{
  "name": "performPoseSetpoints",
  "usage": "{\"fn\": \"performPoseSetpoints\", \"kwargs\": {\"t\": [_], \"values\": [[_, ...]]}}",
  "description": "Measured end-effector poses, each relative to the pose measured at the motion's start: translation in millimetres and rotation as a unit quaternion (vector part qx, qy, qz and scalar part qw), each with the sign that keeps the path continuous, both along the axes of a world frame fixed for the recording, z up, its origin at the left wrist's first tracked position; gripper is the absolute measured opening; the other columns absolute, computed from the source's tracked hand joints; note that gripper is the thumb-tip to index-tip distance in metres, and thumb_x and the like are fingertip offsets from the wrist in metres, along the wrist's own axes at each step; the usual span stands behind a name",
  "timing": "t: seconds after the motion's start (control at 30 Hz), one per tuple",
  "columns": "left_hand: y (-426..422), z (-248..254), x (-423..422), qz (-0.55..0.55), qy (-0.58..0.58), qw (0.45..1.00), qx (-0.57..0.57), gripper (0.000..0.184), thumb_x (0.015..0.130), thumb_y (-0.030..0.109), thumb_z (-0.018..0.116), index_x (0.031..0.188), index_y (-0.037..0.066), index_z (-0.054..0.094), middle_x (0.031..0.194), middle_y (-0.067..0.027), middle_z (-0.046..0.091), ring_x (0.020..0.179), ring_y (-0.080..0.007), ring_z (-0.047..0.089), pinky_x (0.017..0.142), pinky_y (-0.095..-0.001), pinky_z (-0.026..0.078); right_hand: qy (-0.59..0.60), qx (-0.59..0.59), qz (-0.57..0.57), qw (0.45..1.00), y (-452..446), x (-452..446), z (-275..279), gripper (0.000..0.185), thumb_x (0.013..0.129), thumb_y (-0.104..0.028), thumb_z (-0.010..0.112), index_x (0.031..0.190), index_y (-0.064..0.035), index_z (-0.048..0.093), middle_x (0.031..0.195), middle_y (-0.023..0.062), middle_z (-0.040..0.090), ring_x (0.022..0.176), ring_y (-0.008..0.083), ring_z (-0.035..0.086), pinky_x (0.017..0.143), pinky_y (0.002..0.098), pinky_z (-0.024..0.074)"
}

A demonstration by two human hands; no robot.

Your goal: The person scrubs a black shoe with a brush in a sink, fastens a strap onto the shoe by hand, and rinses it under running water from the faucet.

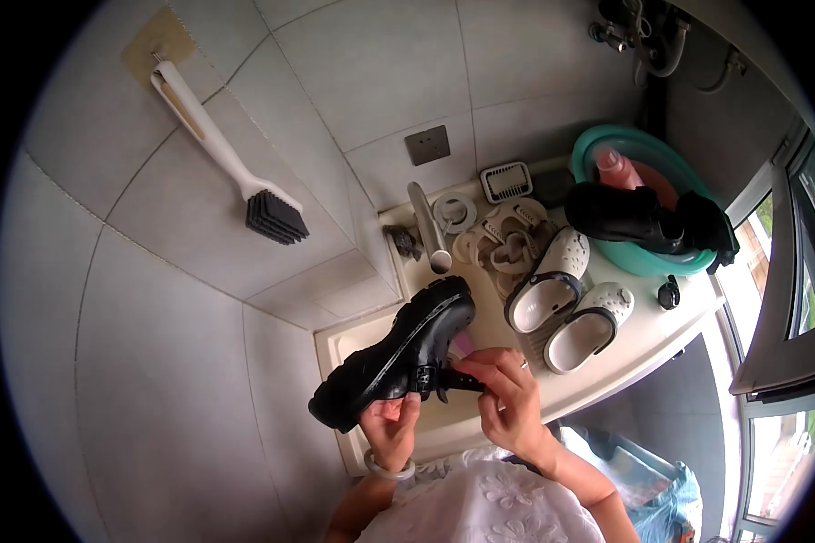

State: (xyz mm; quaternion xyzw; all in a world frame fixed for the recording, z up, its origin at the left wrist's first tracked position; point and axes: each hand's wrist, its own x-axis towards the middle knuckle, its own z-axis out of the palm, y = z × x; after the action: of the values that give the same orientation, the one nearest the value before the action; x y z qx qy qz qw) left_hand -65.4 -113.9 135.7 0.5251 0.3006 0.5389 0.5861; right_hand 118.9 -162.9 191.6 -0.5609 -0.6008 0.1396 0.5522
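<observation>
A chunky black shoe [398, 348] with a thick sole is held tilted over the white sink [340, 348]. My left hand [390, 432], with a pale bangle at the wrist, grips the shoe from below, near its buckle [423, 378]. Pinched between the fingers of my right hand [509, 396] is the end of the shoe's black strap [462, 380], pulled out to the right of the buckle. Something pink in the basin shows partly behind the shoe and my right fingers.
Beyond the shoe stands a faucet [428, 226]. White clogs [591, 328] and beige sandals [507, 240] lie on the counter. A green basin [598, 140] carries another black shoe [620, 215]. A scrub brush [217, 149] hangs on the left wall. A watch [668, 293] lies near the right edge.
</observation>
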Motion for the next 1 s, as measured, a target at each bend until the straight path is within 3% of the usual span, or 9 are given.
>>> {"fn": "performPoseSetpoints", "kwargs": {"t": [0.07,0.17,0.23,0.3,0.37,0.47,0.6,0.8,1.0], "values": [[-2.1,1.0,1.0,-0.005,0.029,1.000,-0.006,0.034,0.084,-0.007,0.062,0.116,-0.001,0.052,0.108,-0.0057,0.059,0.100,-0.0140,0.056,0.089,-0.0293,0.045,-0.060,0.010,0.011,0.998,1.1,0.5,7.9,0.046,0.063,0.005,0.059,0.108,-0.0055,0.064,0.095,0.0090,0.061,0.086,0.0271,0.057,0.075,0.0361,0.0450],[-4.2,1.8,2.6,0.000,0.024,1.000,-0.012,0.040,0.084,-0.010,0.059,0.121,-0.002,0.049,0.114,-0.0085,0.057,0.107,-0.0170,0.055,0.094,-0.0314,0.043,-0.013,0.008,0.010,1.000,5.4,-12.3,7.5,0.042,0.068,0.002,0.063,0.109,-0.0054,0.064,0.095,0.0095,0.061,0.084,0.0277,0.057,0.076,0.0368,0.0460],[-6.3,15.6,8.5,0.031,0.008,0.999,-0.027,0.028,0.084,-0.010,0.058,0.110,0.000,0.052,0.102,-0.0054,0.058,0.095,-0.0132,0.056,0.086,-0.0284,0.046,0.007,-0.013,0.005,1.000,5.5,-17.2,8.4,0.039,0.072,-0.003,0.072,0.110,-0.0043,0.064,0.096,0.0105,0.060,0.083,0.0275,0.059,0.074,0.0361,0.0485],[-3.8,13.7,0.1,-0.031,-0.002,1.000,-0.001,0.017,0.084,-0.009,0.059,0.092,0.005,0.052,0.088,-0.0001,0.054,0.080,-0.0085,0.051,0.077,-0.0248,0.046,0.066,-0.013,0.024,0.997,5.6,-18.2,9.0,0.041,0.069,-0.002,0.079,0.107,-0.0012,0.066,0.097,0.0123,0.060,0.087,0.0269,0.060,0.074,0.0332,0.0506],[-5.0,22.6,4.8,0.019,0.043,0.998,-0.040,0.021,0.084,-0.008,0.060,0.081,0.008,0.046,0.079,0.0035,0.047,0.071,-0.0056,0.044,0.069,-0.0219,0.044,0.053,-0.002,0.021,0.998,5.1,-17.7,9.4,0.039,0.069,-0.005,0.080,0.106,-0.0013,0.067,0.096,0.0121,0.060,0.086,0.0257,0.060,0.073,0.0326,0.0507],[-3.7,23.1,3.9,-0.010,-0.021,0.999,-0.042,0.016,0.084,-0.007,0.061,0.087,0.005,0.052,0.085,0.0005,0.053,0.076,-0.0072,0.049,0.070,-0.0227,0.045,0.060,0.006,0.030,0.998,4.0,-15.9,9.2,0.037,0.070,-0.005,0.080,0.104,-0.0010,0.067,0.096,0.0121,0.060,0.086,0.0250,0.060,0.073,0.0320,0.0506],[-2.6,17.7,-0.5,-0.069,-0.019,0.997,-0.015,0.036,0.084,-0.012,0.057,0.119,-0.003,0.054,0.115,-0.0122,0.059,0.104,-0.0196,0.059,0.091,-0.0395,0.051,0.125,-0.007,0.050,0.991,1.0,-12.6,5.7,0.032,0.070,-0.004,0.080,0.101,-0.0019,0.069,0.096,0.0104,0.060,0.086,0.0227,0.059,0.074,0.0304,0.0489],[-9.2,35.4,4.9,-0.093,-0.069,0.993,-0.038,0.050,0.083,-0.010,0.059,0.130,-0.001,0.044,0.121,-0.0124,0.055,0.108,-0.0209,0.057,0.093,-0.0397,0.050,0.180,-0.003,0.078,0.980,-1.8,-9.1,-3.9,0.028,0.070,-0.001,0.080,0.096,-0.0011,0.070,0.095,0.0087,0.061,0.087,0.0200,0.058,0.075,0.0291,0.0474],[-10.0,35.5,4.1,-0.055,-0.021,0.998,0.023,0.050,0.085,-0.005,0.060,0.132,0.000,0.041,0.123,-0.0113,0.053,0.109,-0.0208,0.056,0.092,-0.0394,0.050,0.210,-0.006,0.082,0.974,-0.7,-11.2,-4.5,0.026,0.069,-0.001,0.082,0.092,0.0001,0.069,0.093,0.0093,0.061,0.085,0.0196,0.059,0.073,0.0291,0.0481]]}}
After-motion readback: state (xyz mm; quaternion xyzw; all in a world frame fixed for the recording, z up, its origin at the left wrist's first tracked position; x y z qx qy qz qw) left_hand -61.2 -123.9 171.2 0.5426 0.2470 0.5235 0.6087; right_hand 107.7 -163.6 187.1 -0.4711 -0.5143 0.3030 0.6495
